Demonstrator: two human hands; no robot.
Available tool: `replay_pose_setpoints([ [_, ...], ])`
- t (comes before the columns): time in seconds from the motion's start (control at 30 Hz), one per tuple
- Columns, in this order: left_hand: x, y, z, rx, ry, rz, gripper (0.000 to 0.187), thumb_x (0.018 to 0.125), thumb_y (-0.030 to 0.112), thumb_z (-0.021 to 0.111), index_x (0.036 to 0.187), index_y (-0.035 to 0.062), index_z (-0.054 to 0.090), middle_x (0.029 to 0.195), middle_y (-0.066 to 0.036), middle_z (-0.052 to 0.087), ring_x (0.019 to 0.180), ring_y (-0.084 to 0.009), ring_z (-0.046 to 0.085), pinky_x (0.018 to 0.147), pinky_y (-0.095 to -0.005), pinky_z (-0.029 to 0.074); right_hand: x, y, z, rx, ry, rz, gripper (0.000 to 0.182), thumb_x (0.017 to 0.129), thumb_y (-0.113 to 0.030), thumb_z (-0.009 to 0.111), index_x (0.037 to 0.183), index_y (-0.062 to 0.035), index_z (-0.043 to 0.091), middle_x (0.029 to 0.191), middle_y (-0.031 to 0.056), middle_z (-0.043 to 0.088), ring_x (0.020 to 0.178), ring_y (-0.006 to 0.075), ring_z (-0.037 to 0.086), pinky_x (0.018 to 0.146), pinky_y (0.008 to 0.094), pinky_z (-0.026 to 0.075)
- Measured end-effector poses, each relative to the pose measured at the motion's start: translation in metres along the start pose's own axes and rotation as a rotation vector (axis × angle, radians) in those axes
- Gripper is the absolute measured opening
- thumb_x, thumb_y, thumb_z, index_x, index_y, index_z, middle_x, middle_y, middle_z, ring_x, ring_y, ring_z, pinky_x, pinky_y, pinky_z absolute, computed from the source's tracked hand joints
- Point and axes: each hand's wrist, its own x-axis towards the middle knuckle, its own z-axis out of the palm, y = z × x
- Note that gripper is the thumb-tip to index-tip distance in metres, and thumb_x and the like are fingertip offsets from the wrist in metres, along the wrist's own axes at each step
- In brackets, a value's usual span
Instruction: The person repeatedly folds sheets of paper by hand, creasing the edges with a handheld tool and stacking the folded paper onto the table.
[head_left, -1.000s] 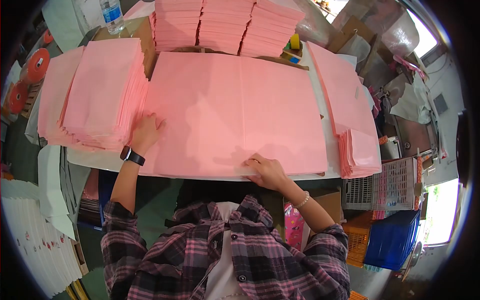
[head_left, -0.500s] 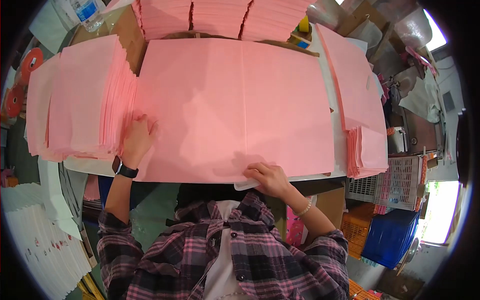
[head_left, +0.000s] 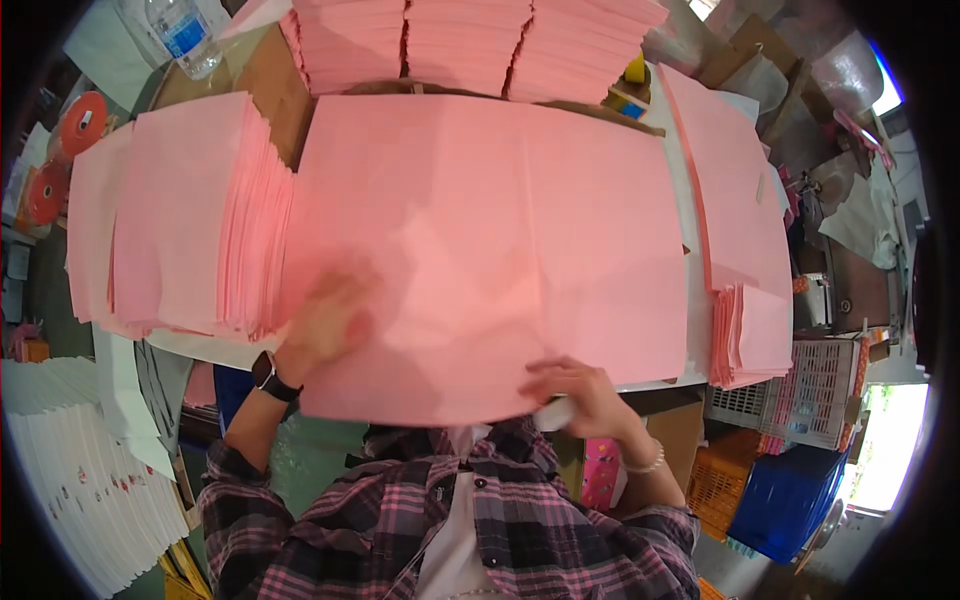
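On my right I see bright windows [head_left: 893, 440] in a pale wall [head_left: 912, 190], grey, orange and blue crates [head_left: 785, 500], and green floor [head_left: 320, 465] below the surface [head_left: 215, 347].

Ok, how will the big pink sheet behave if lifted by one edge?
The big pink sheet is probably floppy: its near edge bows past the table. It looks light for its size, being thin, and may fold along its crease.

Blue-label btl [head_left: 184, 40] atop cardbd box [head_left: 272, 95]
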Motion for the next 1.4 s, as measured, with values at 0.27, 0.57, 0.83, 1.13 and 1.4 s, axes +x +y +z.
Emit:
replay_pose_setpoints([
  [0.27,0.000,-0.043,0.032,-0.918,-0.480,0.082,0.051,0.099,0.041,0.046,0.139,0.0088,0.049,0.145,-0.010,0.047,0.136,-0.0310,0.041,0.114,-0.0438,0.030,0.020,0.013,-0.086,0.947,0.265,0.625,0.016,0.088,-0.013,0.066,0.102,-0.0043,0.062,0.088,0.0000,0.062,0.082,0.0084,0.056,0.070,0.0227,0.047],
  [0.57,-0.007,-0.098,0.048,-2.229,0.186,-0.551,0.068,0.099,0.047,0.050,0.148,0.0031,0.034,0.148,-0.010,0.042,0.135,-0.0222,0.040,0.112,-0.0376,0.035,0.153,0.158,-0.097,1.006,0.422,0.785,0.035,0.092,-0.038,0.063,0.114,-0.0115,0.061,0.115,0.0013,0.066,0.096,0.0096,0.062,0.057,0.0209,0.035],
  [0.83,0.003,-0.078,0.042,-1.248,-0.066,-0.938,0.049,0.088,0.019,0.071,0.130,-0.0011,0.056,0.116,-0.006,0.065,0.102,-0.0138,0.062,0.087,-0.0290,0.050,0.079,0.123,-0.034,0.594,0.230,0.950,0.040,0.088,-0.036,0.068,0.111,-0.0028,0.066,0.090,0.0044,0.069,0.072,0.0099,0.061,0.058,0.0227,0.041],
  [1.13,0.018,-0.057,0.047,-0.969,0.246,-0.903,0.026,0.088,0.016,0.072,0.108,0.0015,0.064,0.098,-0.002,0.068,0.085,-0.0087,0.062,0.073,-0.0236,0.050,0.074,0.113,-0.001,0.455,0.512,0.828,0.021,0.079,-0.011,0.076,0.091,0.0040,0.069,0.077,0.0057,0.067,0.065,0.0103,0.061,0.057,0.0258,0.050],
  [1.4,0.012,-0.071,0.062,-0.840,0.367,-0.825,0.025,0.086,0.017,0.072,0.101,-0.0013,0.062,0.093,-0.007,0.070,0.080,-0.0113,0.065,0.069,-0.0259,0.051,0.079,0.116,0.001,0.448,0.560,0.851,0.021,0.080,-0.011,0.077,0.091,0.0050,0.069,0.077,0.0068,0.068,0.065,0.0112,0.061,0.058,0.0259,0.050],
])
